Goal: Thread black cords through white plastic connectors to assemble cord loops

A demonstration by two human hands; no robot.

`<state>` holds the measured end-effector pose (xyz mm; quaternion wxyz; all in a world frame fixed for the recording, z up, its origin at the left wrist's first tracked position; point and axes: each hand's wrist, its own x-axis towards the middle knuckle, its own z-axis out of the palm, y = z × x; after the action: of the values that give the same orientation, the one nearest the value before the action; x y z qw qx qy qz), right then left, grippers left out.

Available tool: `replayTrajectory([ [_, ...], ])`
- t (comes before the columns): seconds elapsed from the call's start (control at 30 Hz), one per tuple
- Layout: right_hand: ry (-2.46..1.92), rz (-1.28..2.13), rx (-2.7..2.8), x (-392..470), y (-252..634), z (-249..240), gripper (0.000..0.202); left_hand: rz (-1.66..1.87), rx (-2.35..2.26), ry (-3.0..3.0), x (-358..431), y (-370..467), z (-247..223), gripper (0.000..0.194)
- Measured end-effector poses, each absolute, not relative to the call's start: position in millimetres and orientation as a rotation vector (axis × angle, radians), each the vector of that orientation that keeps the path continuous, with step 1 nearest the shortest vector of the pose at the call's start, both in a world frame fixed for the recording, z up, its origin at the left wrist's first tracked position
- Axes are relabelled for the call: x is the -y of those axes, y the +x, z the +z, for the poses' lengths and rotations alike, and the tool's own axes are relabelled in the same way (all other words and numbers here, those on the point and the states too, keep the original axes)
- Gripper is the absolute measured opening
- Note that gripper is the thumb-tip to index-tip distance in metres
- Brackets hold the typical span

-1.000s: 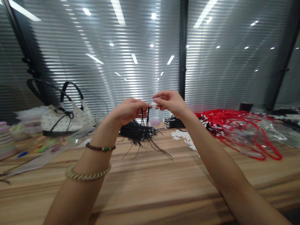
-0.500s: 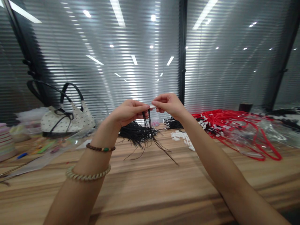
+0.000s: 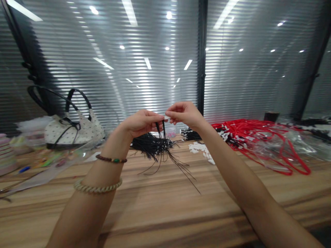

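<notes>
My left hand pinches a black cord whose strands hang down from the fingers. Close against its fingertips, my right hand is closed on a small white piece, mostly covered by the fingers. The two hands meet above the table, thumbs almost touching. Behind and below them lies a bundle of black cords with small shiny ends, and thin dark strands trail from it toward me. White plastic pieces lie in a loose pile beside my right forearm.
Red lanyards and clear plastic bags spread over the right of the wooden table. More black cords lie behind my right wrist. At left stand a dotted white handbag and a striped jar. Glass with blinds backs the table.
My right hand has shifted slightly left, closer to the left fingertips, and less of the white piece shows. The view has tilted a little. Both hands keep their pinch.
</notes>
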<state>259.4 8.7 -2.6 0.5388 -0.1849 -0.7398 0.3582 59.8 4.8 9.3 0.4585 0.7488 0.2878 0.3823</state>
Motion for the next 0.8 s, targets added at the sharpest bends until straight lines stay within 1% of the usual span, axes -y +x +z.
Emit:
replayTrajectory([
  [0.07, -0.457, 0.839, 1.753, -8.1, 257.7, -2.8, 0.021, 0.953, -0.714, 1.836, -6.2, 59.8, 8.5, 0.023],
  [0.23, -0.465, 0.831, 1.743, -5.8, 255.2, -2.7, 0.029, 0.944, -0.733, 1.795, -5.8, 60.1, 8.2, 0.027],
  [0.3, -0.466, 0.83, 1.745, -5.9, 255.1, -2.7, 0.029, 0.937, -0.75, 1.784, -4.4, 60.4, 8.5, 0.027],
  [0.5, -0.442, 0.736, 1.749, -8.6, 256.8, -2.4, 0.02, 1.028, -0.747, 1.76, -2.8, 62.8, 8.6, 0.019],
  [0.8, -0.48, 0.736, 1.798, -8.4, 257.4, -1.7, 0.027, 1.042, -0.732, 1.797, -8.7, 61.1, 6.0, 0.013],
])
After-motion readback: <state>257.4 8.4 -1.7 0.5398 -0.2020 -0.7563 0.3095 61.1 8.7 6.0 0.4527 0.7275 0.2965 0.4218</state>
